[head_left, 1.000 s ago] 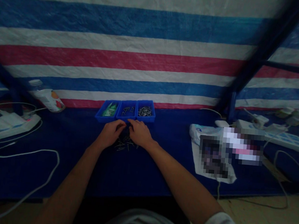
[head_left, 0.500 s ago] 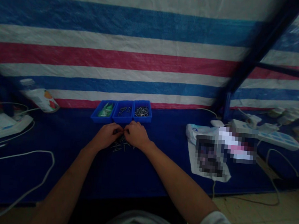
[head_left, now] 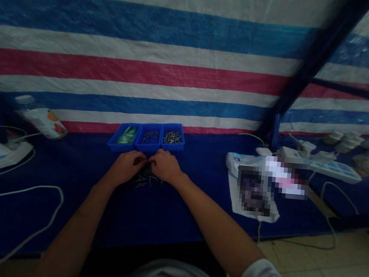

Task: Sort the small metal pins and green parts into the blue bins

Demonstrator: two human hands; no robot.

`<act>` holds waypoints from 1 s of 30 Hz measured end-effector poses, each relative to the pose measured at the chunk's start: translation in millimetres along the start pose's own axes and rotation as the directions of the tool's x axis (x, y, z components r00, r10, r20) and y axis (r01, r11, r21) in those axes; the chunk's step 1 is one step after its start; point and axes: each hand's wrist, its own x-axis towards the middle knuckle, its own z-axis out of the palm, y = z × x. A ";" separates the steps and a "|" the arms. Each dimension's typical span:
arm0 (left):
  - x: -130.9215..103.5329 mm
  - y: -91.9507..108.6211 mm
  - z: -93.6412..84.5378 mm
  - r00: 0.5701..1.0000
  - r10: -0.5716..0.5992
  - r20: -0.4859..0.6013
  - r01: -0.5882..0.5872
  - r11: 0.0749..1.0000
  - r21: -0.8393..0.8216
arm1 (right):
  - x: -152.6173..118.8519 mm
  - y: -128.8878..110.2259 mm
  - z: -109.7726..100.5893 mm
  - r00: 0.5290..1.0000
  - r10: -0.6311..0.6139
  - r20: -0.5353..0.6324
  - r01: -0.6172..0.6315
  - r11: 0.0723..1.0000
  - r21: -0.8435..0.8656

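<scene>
Loose screws [head_left: 142,179] lie in a small pile on the blue table. Over the pile's left side is my left hand [head_left: 127,166], thumb and fingers pinched together; what they hold is too small to make out. My right hand [head_left: 165,165] is beside it, its fingertips also closed and close to the left ones. Just beyond the hands stand three joined blue bins: the left bin [head_left: 115,143] has green-and-white packets, the middle bin [head_left: 148,146] a few dark screws, the right bin [head_left: 173,147] many small metal screws.
A plastic bottle [head_left: 45,122] and a power strip [head_left: 5,157] with white cables are on the left. To the right lie a plastic package [head_left: 243,161], another power strip [head_left: 330,166] and several small jars [head_left: 350,142]. A striped sheet [head_left: 177,75] hangs behind.
The view has shifted slightly, so the table items appear a little further left. My fingertips have drawn slightly apart above the screws.
</scene>
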 end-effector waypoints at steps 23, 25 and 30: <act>0.3 0.2 1.4 0.996 0.036 0.080 -0.036 0.999 0.004 | 1.9 0.4 5.2 0.998 0.042 -0.046 -0.043 0.999 -0.006; 0.8 -0.6 2.5 0.996 0.032 0.085 -0.034 0.999 0.016 | 2.6 0.3 6.0 0.997 0.045 -0.057 -0.045 0.999 0.002; 1.7 -1.5 4.3 0.996 0.030 0.087 -0.033 0.999 0.036 | 3.8 1.0 8.5 0.996 0.047 -0.081 -0.046 0.999 0.014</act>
